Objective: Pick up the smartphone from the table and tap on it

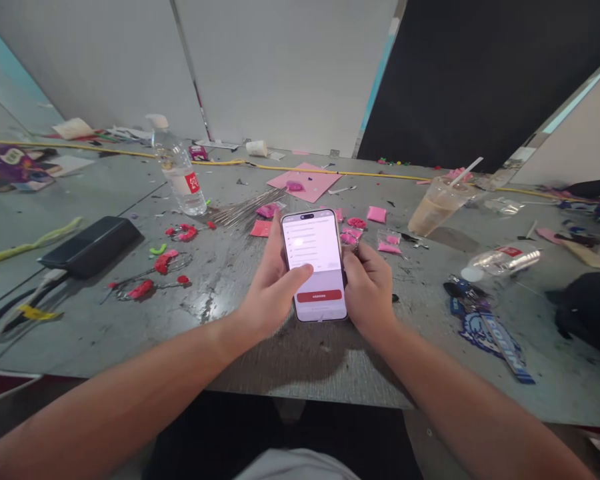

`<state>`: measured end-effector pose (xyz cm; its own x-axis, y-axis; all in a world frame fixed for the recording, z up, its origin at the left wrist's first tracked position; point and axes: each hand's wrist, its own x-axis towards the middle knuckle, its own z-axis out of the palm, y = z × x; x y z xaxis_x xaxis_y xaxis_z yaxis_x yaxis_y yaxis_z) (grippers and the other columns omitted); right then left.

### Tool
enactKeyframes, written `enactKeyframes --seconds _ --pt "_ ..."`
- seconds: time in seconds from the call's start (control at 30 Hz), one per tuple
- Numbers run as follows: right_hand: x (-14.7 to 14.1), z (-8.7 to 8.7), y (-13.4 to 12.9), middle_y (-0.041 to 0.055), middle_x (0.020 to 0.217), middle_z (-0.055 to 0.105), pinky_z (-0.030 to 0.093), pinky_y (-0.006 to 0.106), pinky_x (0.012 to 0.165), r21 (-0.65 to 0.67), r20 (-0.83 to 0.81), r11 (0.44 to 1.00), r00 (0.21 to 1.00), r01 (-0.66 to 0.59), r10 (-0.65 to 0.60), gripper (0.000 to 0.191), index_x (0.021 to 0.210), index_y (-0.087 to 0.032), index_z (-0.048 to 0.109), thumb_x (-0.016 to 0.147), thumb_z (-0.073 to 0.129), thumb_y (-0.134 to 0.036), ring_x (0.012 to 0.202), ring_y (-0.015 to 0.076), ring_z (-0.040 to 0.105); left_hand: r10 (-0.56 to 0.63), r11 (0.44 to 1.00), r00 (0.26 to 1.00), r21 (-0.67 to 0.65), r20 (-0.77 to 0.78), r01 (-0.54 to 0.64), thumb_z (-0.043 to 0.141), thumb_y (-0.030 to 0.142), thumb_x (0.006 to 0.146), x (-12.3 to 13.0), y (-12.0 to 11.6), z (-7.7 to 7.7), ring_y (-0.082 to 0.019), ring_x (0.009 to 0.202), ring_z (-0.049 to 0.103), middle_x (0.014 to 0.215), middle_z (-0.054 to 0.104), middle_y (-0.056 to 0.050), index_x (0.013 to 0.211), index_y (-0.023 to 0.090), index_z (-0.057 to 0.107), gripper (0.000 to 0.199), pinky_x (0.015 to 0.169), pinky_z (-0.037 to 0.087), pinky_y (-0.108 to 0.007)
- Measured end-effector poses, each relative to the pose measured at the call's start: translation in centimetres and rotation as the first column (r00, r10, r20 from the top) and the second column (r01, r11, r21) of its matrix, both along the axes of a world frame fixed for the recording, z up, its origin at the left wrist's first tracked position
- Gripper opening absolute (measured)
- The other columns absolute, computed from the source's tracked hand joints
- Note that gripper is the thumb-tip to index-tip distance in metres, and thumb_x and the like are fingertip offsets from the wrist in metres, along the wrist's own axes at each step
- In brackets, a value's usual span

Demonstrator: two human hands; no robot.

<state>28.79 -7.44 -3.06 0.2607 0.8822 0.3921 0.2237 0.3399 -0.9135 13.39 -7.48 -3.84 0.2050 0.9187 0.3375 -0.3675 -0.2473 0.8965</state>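
Observation:
A smartphone (314, 267) with a lit white screen and a red button bar is held upright over the grey table (240, 347). My left hand (270, 290) grips its left edge, with the thumb lying across the screen. My right hand (367, 287) wraps around the phone's right edge. Just beyond the phone lie small pink packets (376, 214) and pink pieces (353, 235), and a bundle of thin metal wires (243, 210).
A water bottle (181, 175) stands at back left; a black power bank (91, 245) with cable lies left. Red and pink craft bits (165, 261) are scattered left of centre. An iced drink cup (437, 207), a fallen bottle (503, 260) and a blue lanyard (490, 333) sit right.

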Motion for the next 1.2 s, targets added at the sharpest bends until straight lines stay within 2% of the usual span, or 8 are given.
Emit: enactKeyframes --seconds 0.2,0.27,0.37,0.53,0.77,0.83,1.0,1.2 --pt "-0.1 -0.8 0.4 -0.0034 0.063 0.049 0.032 0.028 0.054 -0.037 -0.045 0.999 0.999 -0.012 0.010 0.027 0.065 -0.025 0.042 0.090 0.053 -0.029 0.060 0.0137 0.043 0.035 0.999 0.999 0.005 -0.031 -0.035 0.062 0.031 0.098 0.2 -0.1 -1.2 -0.029 0.165 0.030 0.183 0.017 0.008 0.171 0.052 0.005 0.095 0.130 0.040 -0.050" --pt "-0.2 -1.2 0.6 -0.0030 0.065 0.051 0.033 0.029 0.055 -0.059 -0.055 0.998 0.998 -0.020 0.017 0.025 0.067 -0.025 0.043 0.090 0.052 -0.031 0.061 0.0142 0.043 0.054 0.997 0.998 -0.047 -0.013 -0.055 0.056 0.033 0.099 0.4 0.2 -1.4 -0.028 0.165 0.032 0.182 0.023 0.008 0.170 0.051 0.011 0.086 0.130 0.040 -0.050" --pt "-0.4 -1.5 0.6 -0.0029 0.068 0.052 0.034 0.030 0.057 -0.080 -0.076 0.996 0.997 -0.033 0.027 0.022 0.070 -0.025 0.046 0.090 0.051 -0.033 0.063 0.0146 0.043 0.070 0.991 0.997 -0.114 0.043 -0.065 0.054 0.025 0.092 0.5 0.8 -1.6 -0.027 0.159 0.042 0.170 0.046 0.002 0.164 0.041 0.031 0.077 0.128 0.040 -0.050" --pt "-0.9 -1.4 0.5 -0.0032 0.067 0.051 0.034 0.030 0.057 -0.084 -0.129 0.996 0.991 -0.040 0.029 0.020 0.069 -0.025 0.045 0.087 0.049 -0.032 0.063 0.0145 0.043 0.134 0.972 0.989 -0.205 0.059 -0.119 0.057 0.019 0.086 0.4 0.9 -1.7 -0.030 0.135 0.061 0.140 0.068 -0.002 0.133 0.029 0.056 0.049 0.109 0.053 -0.046" --pt "-1.2 -1.5 0.1 -0.0046 0.065 0.044 0.030 0.030 0.056 -0.099 -0.185 0.994 0.982 -0.045 0.026 0.021 0.066 -0.026 0.042 0.084 0.050 -0.032 0.062 0.0139 0.038 0.100 0.951 0.977 -0.307 0.186 -0.039 0.064 0.029 0.093 0.7 0.7 -0.7 -0.024 0.108 0.070 0.117 0.073 0.001 0.125 0.029 0.058 0.032 0.092 0.055 -0.039" --pt "-1.3 -1.4 0.0 -0.0049 0.066 0.044 0.031 0.030 0.056 -0.106 -0.197 0.993 0.980 -0.053 0.031 0.020 0.067 -0.026 0.042 0.084 0.050 -0.033 0.062 0.0138 0.038 0.080 0.952 0.973 -0.306 0.217 -0.010 0.065 0.035 0.095 0.8 0.6 -0.3 -0.023 0.106 0.070 0.115 0.074 0.001 0.123 0.028 0.058 0.029 0.091 0.054 -0.038" --pt "-1.3 -1.2 0.0 -0.0044 0.065 0.046 0.031 0.029 0.056 -0.106 -0.205 0.993 0.978 -0.048 0.026 0.020 0.067 -0.026 0.044 0.083 0.051 -0.034 0.063 0.0141 0.039 0.064 0.946 0.979 -0.324 0.191 0.001 0.067 0.023 0.091 0.7 0.3 0.1 -0.022 0.103 0.072 0.112 0.076 0.001 0.124 0.027 0.059 0.034 0.088 0.053 -0.036" --pt "-1.3 -1.2 -0.1 -0.0048 0.065 0.046 0.033 0.029 0.055 -0.123 -0.215 0.991 0.976 -0.049 0.021 0.019 0.066 -0.026 0.045 0.081 0.051 -0.036 0.062 0.0138 0.039 0.053 0.949 0.982 -0.316 0.181 0.007 0.070 0.026 0.091 0.6 0.1 0.2 -0.025 0.104 0.072 0.114 0.076 -0.001 0.124 0.027 0.058 0.035 0.089 0.054 -0.039"
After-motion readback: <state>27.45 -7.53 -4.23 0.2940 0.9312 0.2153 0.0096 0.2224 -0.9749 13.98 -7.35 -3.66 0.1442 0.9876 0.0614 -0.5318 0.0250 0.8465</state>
